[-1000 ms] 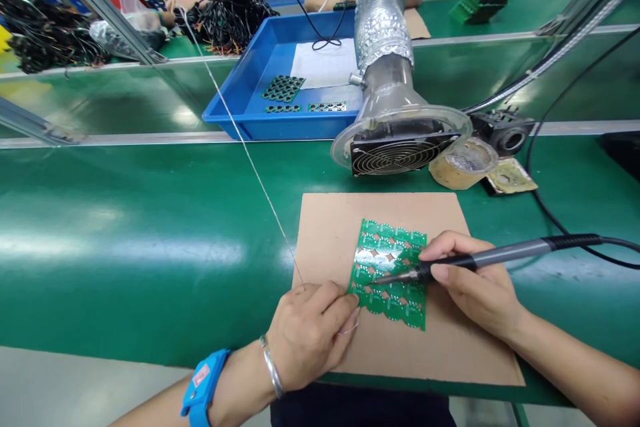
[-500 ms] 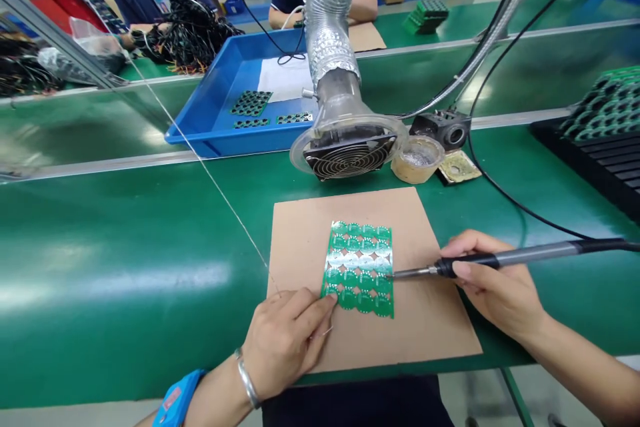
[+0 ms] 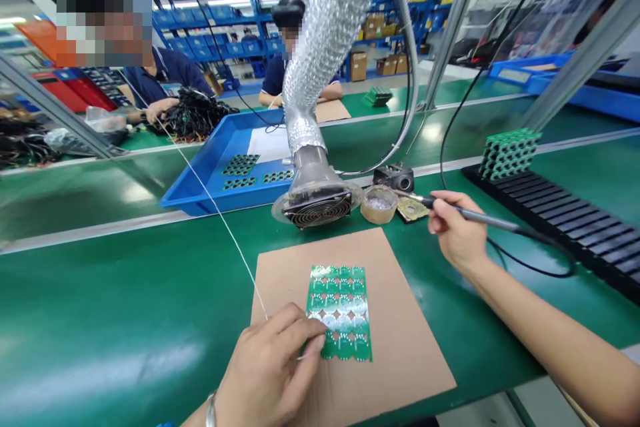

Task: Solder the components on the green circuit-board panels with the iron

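My left hand (image 3: 275, 363) is closed in a pinch on thin solder wire (image 3: 228, 228), which slants down from the upper left. A short end of the wire pokes out by the thumb. Those fingertips rest at the left edge of a green circuit board panel (image 3: 345, 307) lying on a cardboard sheet (image 3: 400, 347). My right hand (image 3: 457, 230) grips a soldering iron (image 3: 493, 219), pointing left. Its tip is by a round tub (image 3: 377, 212) and a yellowish cleaning pad (image 3: 415, 209); whether it touches either, I cannot tell.
A fume duct (image 3: 305, 80) with a fan grille hangs over the bench. Behind stands a blue tray (image 3: 175, 193) with boards in it. On the right, a black slotted rack (image 3: 555, 213) holds upright boards. Two people (image 3: 167, 73) sit opposite beside black cable bundles (image 3: 195, 113).
My right hand has lifted the iron from the panel's right edge, up and away to the tub and pad. My left hand still pinches the wire by the panel. The view has tilted upward.
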Demonstrator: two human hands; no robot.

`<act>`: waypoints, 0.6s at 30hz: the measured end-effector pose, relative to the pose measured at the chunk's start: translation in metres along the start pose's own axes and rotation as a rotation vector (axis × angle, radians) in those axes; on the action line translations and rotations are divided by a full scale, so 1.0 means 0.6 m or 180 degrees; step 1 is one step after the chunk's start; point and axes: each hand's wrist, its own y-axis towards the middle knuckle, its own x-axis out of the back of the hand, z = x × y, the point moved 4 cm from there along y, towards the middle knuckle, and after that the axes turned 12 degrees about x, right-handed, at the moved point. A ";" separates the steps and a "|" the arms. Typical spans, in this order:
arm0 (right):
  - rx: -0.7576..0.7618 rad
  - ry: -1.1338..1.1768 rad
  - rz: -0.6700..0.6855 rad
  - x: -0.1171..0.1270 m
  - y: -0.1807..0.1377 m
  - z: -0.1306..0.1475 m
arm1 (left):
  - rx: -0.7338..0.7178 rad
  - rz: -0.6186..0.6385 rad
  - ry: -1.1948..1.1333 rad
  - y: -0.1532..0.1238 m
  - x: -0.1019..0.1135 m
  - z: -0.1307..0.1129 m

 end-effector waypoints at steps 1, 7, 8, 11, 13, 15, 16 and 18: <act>0.0004 -0.0104 0.0016 -0.002 0.006 -0.009 | 0.0001 -0.0036 -0.0018 0.008 0.001 0.002; 0.0219 -0.0465 -0.0365 0.041 0.037 -0.033 | 0.0201 -0.0203 -0.0255 0.031 -0.001 0.049; 0.0255 -0.0539 -0.0429 0.050 0.044 -0.035 | 0.0248 -0.0185 -0.0286 0.032 -0.002 0.058; 0.0217 -0.0823 -0.0279 0.055 0.063 -0.049 | 0.0440 -0.0121 -0.0287 0.035 -0.001 0.083; 0.0137 -0.1043 0.0017 0.040 0.072 -0.063 | 0.0549 -0.0128 -0.0252 0.038 0.001 0.093; 0.0091 -0.1297 0.0282 0.018 0.078 -0.075 | 0.0645 -0.0139 -0.0231 0.041 0.000 0.099; 0.0097 -0.1437 0.0367 0.007 0.081 -0.079 | 0.0686 -0.0130 -0.0230 0.042 -0.002 0.101; 0.0182 -0.1732 0.0448 -0.012 0.086 -0.081 | 0.0770 -0.0069 -0.0235 0.042 -0.008 0.102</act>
